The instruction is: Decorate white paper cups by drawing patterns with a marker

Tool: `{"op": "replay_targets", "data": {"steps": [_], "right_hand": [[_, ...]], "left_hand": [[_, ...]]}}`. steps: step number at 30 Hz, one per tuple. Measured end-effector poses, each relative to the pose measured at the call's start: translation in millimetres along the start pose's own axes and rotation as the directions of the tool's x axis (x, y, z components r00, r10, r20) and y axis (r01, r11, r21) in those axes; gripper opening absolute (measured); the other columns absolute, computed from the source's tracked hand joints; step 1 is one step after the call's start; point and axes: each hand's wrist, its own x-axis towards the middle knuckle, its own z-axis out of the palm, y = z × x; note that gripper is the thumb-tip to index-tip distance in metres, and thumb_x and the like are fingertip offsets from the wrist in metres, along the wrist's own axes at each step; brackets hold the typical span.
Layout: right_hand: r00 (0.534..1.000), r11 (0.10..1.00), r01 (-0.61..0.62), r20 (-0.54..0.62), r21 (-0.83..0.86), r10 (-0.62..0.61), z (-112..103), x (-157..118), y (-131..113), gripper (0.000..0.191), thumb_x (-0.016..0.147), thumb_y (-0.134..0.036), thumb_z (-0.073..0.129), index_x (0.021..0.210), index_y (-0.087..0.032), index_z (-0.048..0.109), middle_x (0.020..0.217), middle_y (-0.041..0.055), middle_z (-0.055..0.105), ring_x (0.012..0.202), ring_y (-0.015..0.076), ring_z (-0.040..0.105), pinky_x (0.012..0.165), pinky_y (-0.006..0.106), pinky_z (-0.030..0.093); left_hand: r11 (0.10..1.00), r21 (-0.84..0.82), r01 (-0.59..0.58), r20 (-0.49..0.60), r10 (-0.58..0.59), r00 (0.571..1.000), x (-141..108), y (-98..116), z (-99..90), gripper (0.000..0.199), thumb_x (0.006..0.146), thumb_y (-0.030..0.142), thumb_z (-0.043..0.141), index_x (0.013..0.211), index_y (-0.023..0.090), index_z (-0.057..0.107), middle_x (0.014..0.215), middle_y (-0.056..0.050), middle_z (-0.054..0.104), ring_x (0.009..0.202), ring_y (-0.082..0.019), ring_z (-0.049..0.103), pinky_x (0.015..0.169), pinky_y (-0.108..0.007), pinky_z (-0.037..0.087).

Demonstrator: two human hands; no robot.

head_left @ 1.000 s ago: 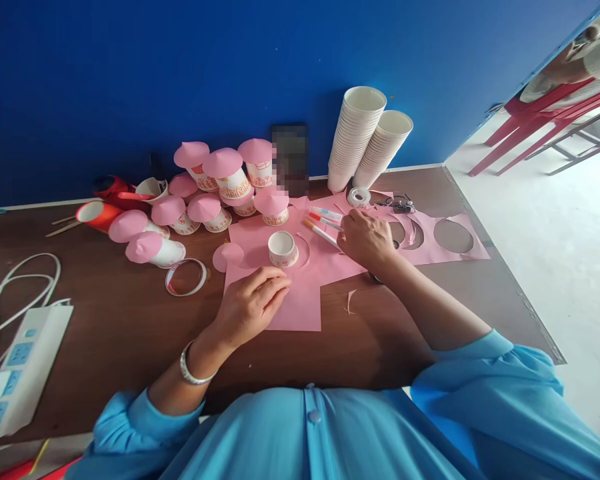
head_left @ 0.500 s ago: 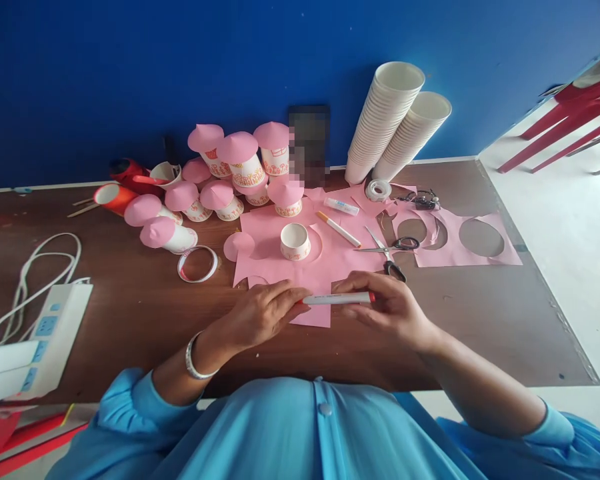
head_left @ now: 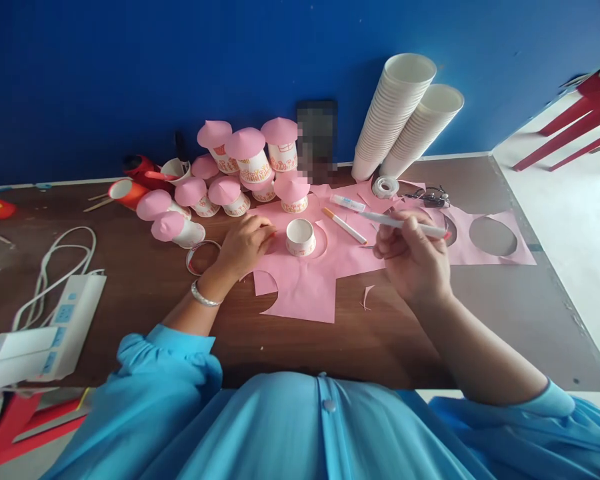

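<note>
In my right hand (head_left: 414,257) a white marker (head_left: 387,220) with a red end is gripped, its uncapped tip pointing left over the pink paper. My left hand (head_left: 250,243) is closed beside a small white paper cup (head_left: 300,243), with a bit of red at its fingertips that looks like the marker's cap. The short cup has orange-red drawings round its side and stands on cut pink paper (head_left: 305,293). Behind my right hand the scissors are mostly hidden. An orange-and-white marker (head_left: 347,227) and a glue stick (head_left: 347,203) lie on the paper.
Several pink-roofed cup houses (head_left: 247,157) stand at the back left. Two tall stacks of paper cups (head_left: 395,113) lean by the blue wall, with a tape roll (head_left: 385,187) in front. A cut cup ring (head_left: 200,257) lies near my left wrist; a power strip (head_left: 75,320) sits far left.
My hands have drawn apart from the marker they both held. The right one carried it up and right, now uncapped; the left one moved up and left beside the small cup.
</note>
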Motion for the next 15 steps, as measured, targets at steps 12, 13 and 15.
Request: {"op": "replay_targets", "data": {"steps": [12,13,15], "right_hand": [[0.985,0.986,-0.117,0.137,0.121,0.100,5,-1,16,0.030,0.085,-0.046,0.075,0.077,-0.024,0.057,0.058,-0.0052,0.049,0.050,0.0110,0.044,0.048,0.026,0.037],[0.984,0.985,-0.123,0.145,0.124,0.105,7,1,14,0.027,0.086,-0.047,0.074,0.082,-0.024,0.059,0.059,-0.0051,0.049,0.051,0.0117,0.044,0.048,0.026,0.037],[0.982,0.986,-0.123,0.158,0.108,0.105,12,4,11,0.027,0.087,-0.051,0.070,0.093,-0.025,0.062,0.061,-0.0044,0.049,0.054,0.0133,0.047,0.049,0.027,0.039]], "left_hand": [[0.930,-0.353,0.097,0.085,-0.072,0.994,8,43,0.0,0.088,0.079,0.030,0.079,0.153,0.021,0.033,0.151,-0.017,0.052,0.139,-0.032,0.052,0.112,-0.052,0.047],[0.919,-0.380,0.107,0.100,-0.075,0.992,10,46,4.0,0.090,0.077,0.029,0.080,0.153,0.021,0.032,0.151,-0.018,0.052,0.139,-0.033,0.052,0.112,-0.053,0.048],[0.897,-0.416,0.153,0.124,-0.110,0.986,13,50,11.3,0.082,0.078,0.026,0.079,0.148,0.017,0.038,0.146,-0.020,0.056,0.135,-0.034,0.056,0.110,-0.054,0.049]]}}
